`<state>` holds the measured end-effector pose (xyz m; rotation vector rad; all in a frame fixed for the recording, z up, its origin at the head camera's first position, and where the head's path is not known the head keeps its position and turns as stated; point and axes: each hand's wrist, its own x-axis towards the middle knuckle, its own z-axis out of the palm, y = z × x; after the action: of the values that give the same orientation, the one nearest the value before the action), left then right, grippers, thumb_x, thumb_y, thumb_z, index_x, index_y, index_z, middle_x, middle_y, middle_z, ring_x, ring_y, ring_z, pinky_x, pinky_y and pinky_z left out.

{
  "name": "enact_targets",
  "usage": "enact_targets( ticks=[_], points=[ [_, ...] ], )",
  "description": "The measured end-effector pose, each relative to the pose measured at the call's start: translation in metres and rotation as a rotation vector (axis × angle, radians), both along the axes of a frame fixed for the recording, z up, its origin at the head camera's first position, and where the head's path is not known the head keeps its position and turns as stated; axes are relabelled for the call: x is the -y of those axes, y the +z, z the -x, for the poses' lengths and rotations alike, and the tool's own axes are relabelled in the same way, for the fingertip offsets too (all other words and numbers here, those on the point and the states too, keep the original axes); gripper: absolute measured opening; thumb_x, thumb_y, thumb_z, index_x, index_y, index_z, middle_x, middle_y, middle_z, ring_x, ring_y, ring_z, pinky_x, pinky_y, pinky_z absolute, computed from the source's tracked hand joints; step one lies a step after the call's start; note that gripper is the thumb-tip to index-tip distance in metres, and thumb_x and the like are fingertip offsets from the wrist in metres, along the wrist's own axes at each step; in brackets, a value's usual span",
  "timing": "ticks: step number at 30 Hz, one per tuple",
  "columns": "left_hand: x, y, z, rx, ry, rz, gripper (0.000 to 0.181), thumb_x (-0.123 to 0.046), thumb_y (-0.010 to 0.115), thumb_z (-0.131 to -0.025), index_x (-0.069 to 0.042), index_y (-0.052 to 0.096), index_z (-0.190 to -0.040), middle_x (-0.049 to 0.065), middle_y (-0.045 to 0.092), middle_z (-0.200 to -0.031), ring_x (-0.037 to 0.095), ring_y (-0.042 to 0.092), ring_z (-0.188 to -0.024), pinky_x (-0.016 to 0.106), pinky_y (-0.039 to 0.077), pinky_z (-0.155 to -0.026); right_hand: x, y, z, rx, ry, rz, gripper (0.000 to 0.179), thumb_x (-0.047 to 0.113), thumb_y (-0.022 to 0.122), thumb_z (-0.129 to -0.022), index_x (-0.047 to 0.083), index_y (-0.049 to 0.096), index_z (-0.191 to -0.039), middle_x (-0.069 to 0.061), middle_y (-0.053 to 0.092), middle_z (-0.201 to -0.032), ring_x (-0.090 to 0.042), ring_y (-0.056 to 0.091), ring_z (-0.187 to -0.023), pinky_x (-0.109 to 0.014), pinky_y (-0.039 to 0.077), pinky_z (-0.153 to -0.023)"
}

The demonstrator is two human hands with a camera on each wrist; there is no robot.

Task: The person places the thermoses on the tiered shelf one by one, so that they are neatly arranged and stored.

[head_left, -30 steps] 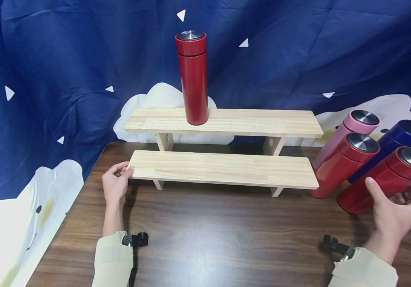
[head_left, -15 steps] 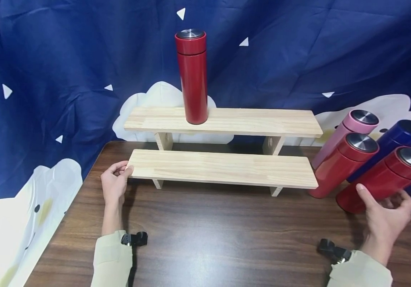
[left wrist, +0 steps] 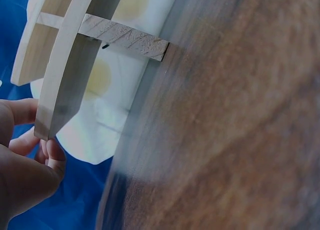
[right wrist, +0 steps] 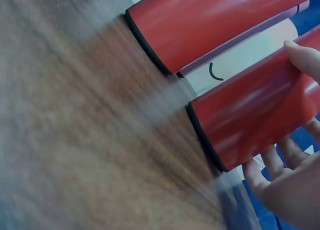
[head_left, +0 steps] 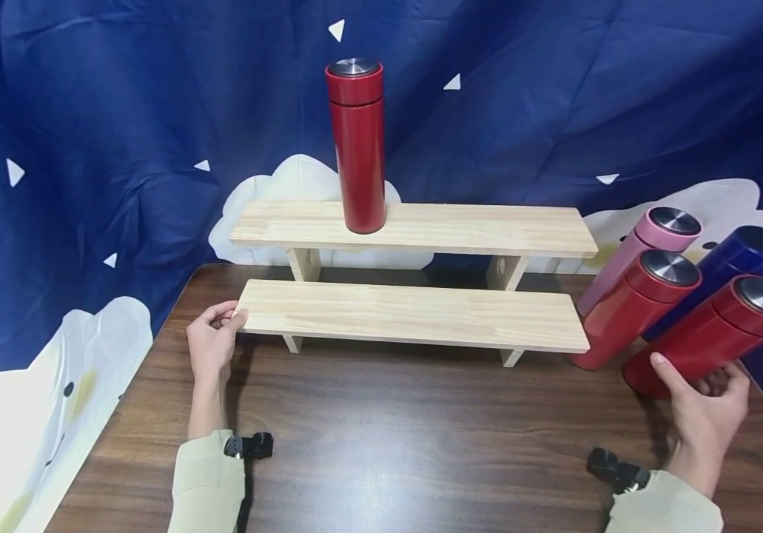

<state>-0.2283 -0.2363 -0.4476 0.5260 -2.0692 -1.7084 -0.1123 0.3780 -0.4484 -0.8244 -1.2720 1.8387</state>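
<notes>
My left hand pinches the left end of the lower board of a two-tier wooden shelf; the left wrist view shows thumb and fingers on either side of the board. At the right, my right hand is round the lower part of a red thermos bottle with a silver-topped lid. In the right wrist view its thumb lies over that bottle, and the fingers curl at the opposite side, tips partly hidden. Another red thermos stands on the upper board.
Beside the held bottle stand a second red thermos, a pink one and a dark blue one, close together at the shelf's right end. The brown wooden table reaches a blue curtain behind.
My right hand has slid left and down along the red thermos towards its base. The bottle has hardly moved, and my left hand keeps its place on the board.
</notes>
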Motion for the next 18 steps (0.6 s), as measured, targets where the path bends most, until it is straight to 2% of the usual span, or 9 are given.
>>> enact_targets(
  ticks=[8, 18],
  points=[
    [0.0004, 0.0017, -0.0004, -0.004, -0.006, 0.004, 0.029, -0.002, 0.075, -0.086, 0.007, 0.072, -0.112, -0.004, 0.059, -0.083, 0.007, 0.051, -0.076, 0.013, 0.042, -0.066, -0.0027, -0.0056, -0.0045, 0.086, 0.032, -0.043, 0.08, -0.019, 0.082, -0.068, 0.02, 0.055, -0.132, 0.004, 0.056, -0.118, -0.008, 0.055, -0.102, -0.007, 0.047, -0.07],
    [-0.0009, 0.0018, -0.0006, -0.001, -0.001, 0.001, 0.029, -0.001, 0.075, -0.085, 0.007, 0.072, -0.113, -0.004, 0.059, -0.083, 0.007, 0.05, -0.076, 0.013, 0.042, -0.067, -0.0038, -0.0074, -0.0047, 0.085, 0.034, -0.07, 0.078, -0.014, 0.085, -0.068, 0.02, 0.058, -0.134, 0.004, 0.059, -0.12, -0.008, 0.058, -0.102, -0.008, 0.048, -0.069]
  ],
)
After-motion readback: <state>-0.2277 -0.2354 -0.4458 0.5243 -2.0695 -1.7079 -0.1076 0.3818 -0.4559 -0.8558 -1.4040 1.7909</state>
